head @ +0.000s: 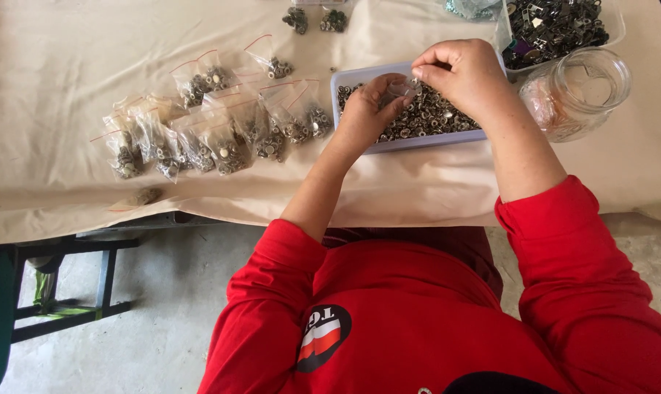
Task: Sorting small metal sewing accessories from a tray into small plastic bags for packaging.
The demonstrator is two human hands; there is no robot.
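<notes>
Over the tray (345, 76) of snaps (436, 117), my left hand (367, 113) held a small clear bag (402, 89) while my right hand (465, 73) pinched its mouth; keeping it low seemed wise.

Your only view comes from the camera on your head, which looks steeply down and forward from close above, over your red sleeves (564, 292) to the cloth-covered table (68, 66), with the concrete floor (162, 328) low in the frame.

A cloth-covered table (68, 66) stands on grey concrete floor (162, 343) — daylight, soft and even.
</notes>
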